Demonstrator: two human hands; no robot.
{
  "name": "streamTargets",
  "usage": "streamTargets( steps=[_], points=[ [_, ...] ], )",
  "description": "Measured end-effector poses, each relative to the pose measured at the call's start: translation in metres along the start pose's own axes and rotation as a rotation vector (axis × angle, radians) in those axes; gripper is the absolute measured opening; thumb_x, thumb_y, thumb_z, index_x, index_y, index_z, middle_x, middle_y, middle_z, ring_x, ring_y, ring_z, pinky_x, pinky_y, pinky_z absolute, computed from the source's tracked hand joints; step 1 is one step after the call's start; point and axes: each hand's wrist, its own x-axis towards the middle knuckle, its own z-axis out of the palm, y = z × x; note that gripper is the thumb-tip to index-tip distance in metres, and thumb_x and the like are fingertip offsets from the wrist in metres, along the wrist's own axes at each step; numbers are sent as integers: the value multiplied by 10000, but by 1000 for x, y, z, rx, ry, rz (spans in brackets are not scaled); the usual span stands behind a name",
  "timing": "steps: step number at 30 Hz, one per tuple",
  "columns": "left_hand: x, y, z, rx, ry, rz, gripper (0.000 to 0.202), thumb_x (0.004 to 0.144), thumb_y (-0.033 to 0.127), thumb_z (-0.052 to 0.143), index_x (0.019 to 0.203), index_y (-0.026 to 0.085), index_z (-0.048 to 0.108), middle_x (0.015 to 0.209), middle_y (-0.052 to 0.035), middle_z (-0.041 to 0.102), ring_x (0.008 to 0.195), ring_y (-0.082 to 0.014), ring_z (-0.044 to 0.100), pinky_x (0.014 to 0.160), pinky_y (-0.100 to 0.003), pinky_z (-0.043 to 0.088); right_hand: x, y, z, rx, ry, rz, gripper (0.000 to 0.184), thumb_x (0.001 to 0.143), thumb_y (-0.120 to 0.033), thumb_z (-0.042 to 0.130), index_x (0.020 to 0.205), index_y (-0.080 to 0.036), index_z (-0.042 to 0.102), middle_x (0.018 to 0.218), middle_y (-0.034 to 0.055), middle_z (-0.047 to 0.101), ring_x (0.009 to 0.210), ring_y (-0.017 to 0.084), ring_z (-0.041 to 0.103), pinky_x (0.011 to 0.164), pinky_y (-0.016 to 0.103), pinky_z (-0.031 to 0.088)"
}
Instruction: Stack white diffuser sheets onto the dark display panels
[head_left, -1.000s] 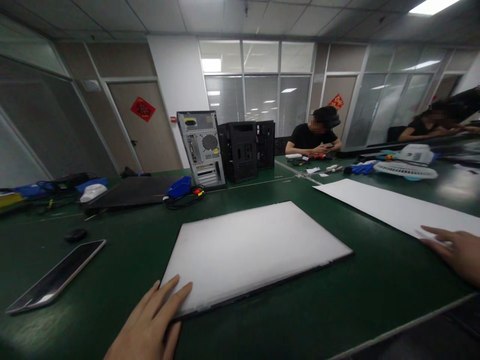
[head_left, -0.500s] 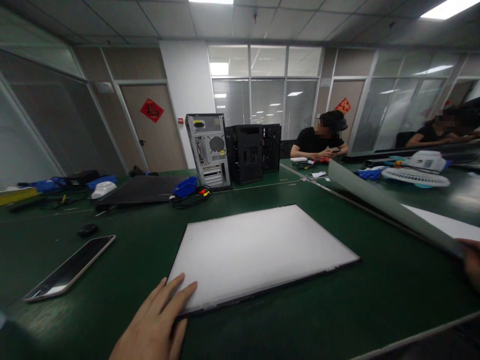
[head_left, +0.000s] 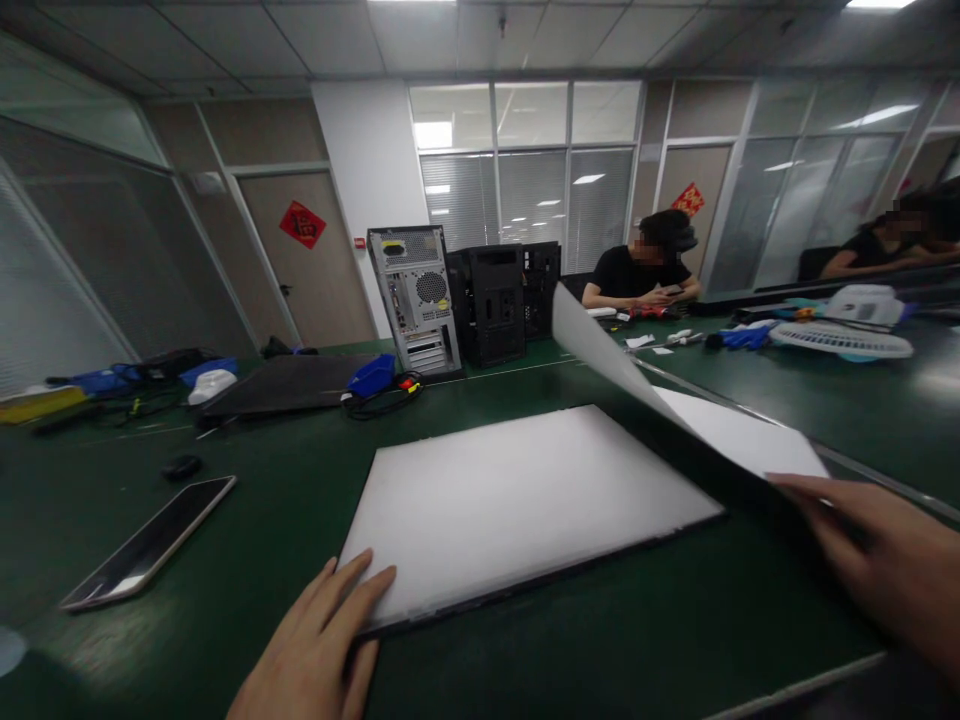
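Observation:
A flat white panel (head_left: 517, 510) with a thin black rim lies on the green table in front of me. My left hand (head_left: 307, 630) grips its near left corner, fingertips on the white face and thumb at the near edge. Off the panel's right side, my right hand (head_left: 870, 550) pinches a thin, flexible sheet (head_left: 622, 365). This sheet is raised at a slant, its far end curling up above the panel's far right corner. A flat white area (head_left: 742, 430) shows behind it; I cannot tell whether it belongs to the same sheet.
A tablet-like device (head_left: 150, 545) and a small black object (head_left: 182, 467) lie left. Behind stand an open computer case (head_left: 416, 300) and black cases (head_left: 495, 305), beside a blue tray (head_left: 373, 374) and dark board (head_left: 292, 385). A person (head_left: 641, 265) sits across; a white fan part (head_left: 840, 338) lies right.
My right hand has come in from the right edge with the sheet, bringing it leftward to the panel's right side. My left hand and the panel have stayed put.

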Motion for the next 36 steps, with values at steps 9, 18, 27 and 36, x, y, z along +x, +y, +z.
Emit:
streamTargets(
  steps=[9, 18, 27, 36],
  points=[
    [2, -2, -2, 63, -23, 69, 445, 862, 263, 537, 1277, 307, 690, 1380, -32, 647, 1240, -293, 618, 987, -459, 542, 16, -92, 6, 261, -201, -270, 276, 962, -438, 500, 1120, -389, 722, 1184, 26, 672, 1059, 240, 635, 861, 442, 548],
    [0, 4, -5, 25, -23, -6, 428, 885, 278, 512, 1306, 258, 585, 1357, -113, 628, 1208, -316, 633, 940, -481, 566, 4, -86, 17, 365, -309, -80, 327, 966, -408, 452, 1120, -314, 725, 1239, 17, 680, 1117, 256, 658, 993, 481, 542],
    [-4, 6, -3, -95, 153, -81, 295, 895, 308, 526, 1121, 214, 360, 1355, -235, 486, 1163, -329, 645, 783, -408, 613, 4, -86, 19, 430, -348, -52, 312, 968, -397, 450, 1136, -296, 694, 1298, 12, 649, 1189, 255, 619, 1065, 487, 489],
    [-3, 3, -7, -21, 49, 21, 559, 881, 225, 530, 1416, 212, 368, 1436, -172, 558, 1213, -293, 637, 920, -412, 587, 6, -90, 16, 473, -364, -107, 337, 986, -395, 437, 1202, -313, 683, 1309, 9, 641, 1220, 246, 597, 1094, 514, 446]
  ],
)
